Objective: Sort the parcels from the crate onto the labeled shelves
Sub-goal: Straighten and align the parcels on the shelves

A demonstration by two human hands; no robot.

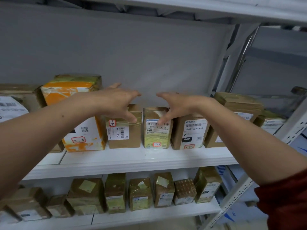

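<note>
A row of parcels stands on the white middle shelf [132, 161]. My left hand [116, 102] is spread open above the brown parcel marked 3-2-7 [123, 131], its thumb near the parcel's top front edge. My right hand [176, 105] is spread open over the small yellow-taped parcel [157, 130] and the brown parcel with the 060 label [189, 131], thumb in front of the yellow parcel's label. Neither hand grips anything. An orange-and-white parcel [78, 113] stands to the left of the 3-2-7 parcel.
More brown parcels stand at the far right [239, 110] and far left [15, 103] of the same shelf. The lower shelf [149, 214] carries several small taped boxes. A white perforated upright [239, 193] runs along the right. The shelf above [216, 9] overhangs.
</note>
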